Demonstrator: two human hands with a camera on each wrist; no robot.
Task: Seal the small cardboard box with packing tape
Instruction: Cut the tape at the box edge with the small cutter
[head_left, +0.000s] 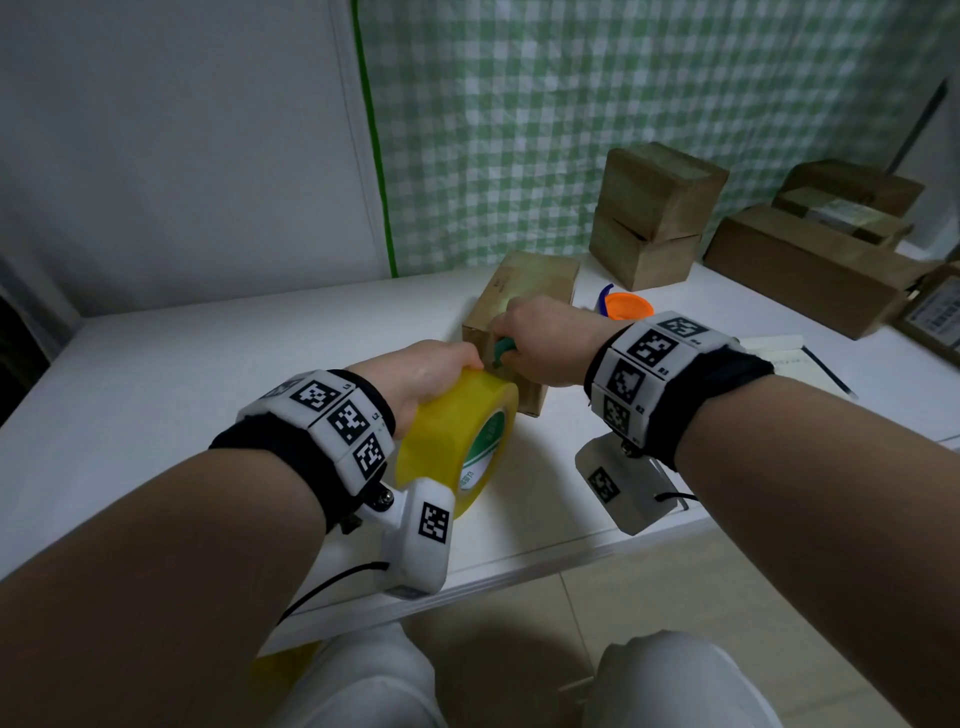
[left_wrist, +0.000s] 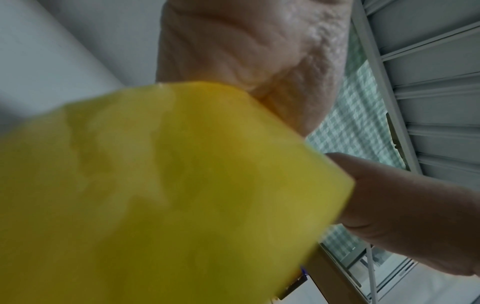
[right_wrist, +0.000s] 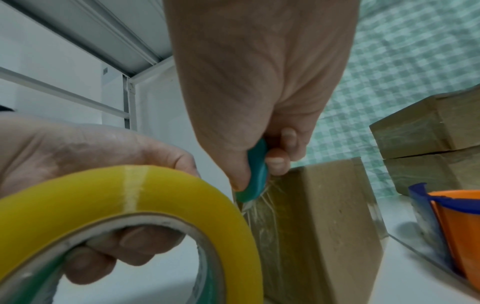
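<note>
Gripping the fat yellow roll of packing tape (head_left: 457, 436) at lower centre, left hand (head_left: 426, 371) curling fingers through its core. Pinching a small teal cutter (right_wrist: 255, 178) in the right hand (head_left: 545, 338), pressing it at the tape-wrapped near end of the small brown cardboard box (head_left: 524, 306) lying mid-frame on the white counter (head_left: 208, 374). Standing beyond, upper right: an orange and blue tape dispenser (head_left: 626, 305) and stacked cardboard boxes (head_left: 654, 213).
</note>
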